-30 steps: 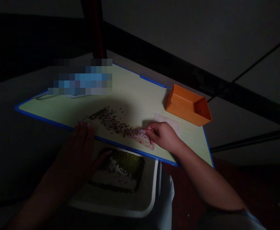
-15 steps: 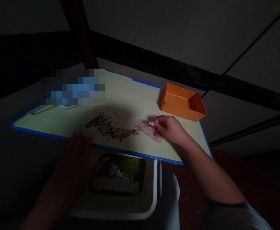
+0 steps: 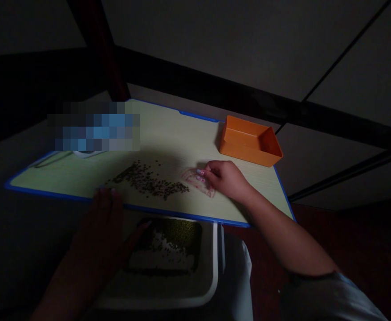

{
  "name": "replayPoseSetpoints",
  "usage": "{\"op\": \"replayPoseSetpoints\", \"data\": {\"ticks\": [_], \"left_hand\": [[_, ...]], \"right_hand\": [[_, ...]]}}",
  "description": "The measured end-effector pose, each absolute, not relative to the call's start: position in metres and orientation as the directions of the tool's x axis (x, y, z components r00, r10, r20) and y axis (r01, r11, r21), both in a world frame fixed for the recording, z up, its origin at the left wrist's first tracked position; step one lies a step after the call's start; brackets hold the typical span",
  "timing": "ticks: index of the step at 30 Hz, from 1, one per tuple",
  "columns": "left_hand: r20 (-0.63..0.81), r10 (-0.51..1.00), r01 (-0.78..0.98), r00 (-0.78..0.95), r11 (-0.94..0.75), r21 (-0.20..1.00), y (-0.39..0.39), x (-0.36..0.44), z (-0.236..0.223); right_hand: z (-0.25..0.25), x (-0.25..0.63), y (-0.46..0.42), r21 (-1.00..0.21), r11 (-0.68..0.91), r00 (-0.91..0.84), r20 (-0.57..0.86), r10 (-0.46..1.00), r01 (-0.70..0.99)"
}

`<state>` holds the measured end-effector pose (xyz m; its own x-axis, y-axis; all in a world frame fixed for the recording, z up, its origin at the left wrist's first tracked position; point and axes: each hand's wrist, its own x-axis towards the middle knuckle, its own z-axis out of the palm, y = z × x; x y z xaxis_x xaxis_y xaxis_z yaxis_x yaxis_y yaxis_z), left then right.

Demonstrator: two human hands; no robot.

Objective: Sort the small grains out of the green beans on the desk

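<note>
Orange box (image 3: 250, 149) smooth plastic; protractor (image 3: 195, 178) clear, glossy plastic

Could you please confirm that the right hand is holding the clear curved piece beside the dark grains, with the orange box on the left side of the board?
Not quite: the head view shows the orange box on the right side of the board. The right hand is indeed holding the clear curved piece beside the dark grains.
</note>
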<state>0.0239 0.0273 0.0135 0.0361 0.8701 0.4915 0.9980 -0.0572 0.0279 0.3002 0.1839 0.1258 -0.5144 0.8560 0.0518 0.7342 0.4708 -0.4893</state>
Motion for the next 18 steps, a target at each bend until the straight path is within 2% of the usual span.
{"op": "replayPoseSetpoints", "data": {"ticks": [4,7,14,18], "left_hand": [[0.488,0.873,0.999,0.026,-0.044,0.024,0.028,0.023,0.011],[0.491,0.871,0.999,0.036,-0.05,0.015,0.028,0.023,0.011],[0.465,0.885,0.998,0.021,-0.042,0.035,0.027,0.025,0.015],[0.426,0.904,0.996,-0.008,-0.029,0.08,0.026,0.025,0.015]], "right_hand": [[0.131,0.309,0.188,-0.422,0.344,-0.327,0.115,0.938,0.839],[0.132,0.309,0.19,-0.345,0.302,-0.284,0.103,0.953,0.889],[0.125,0.298,0.185,-0.328,0.379,-0.386,0.047,0.921,0.865],[0.122,0.292,0.181,-0.402,0.459,-0.5,0.003,0.866,0.792]]}}
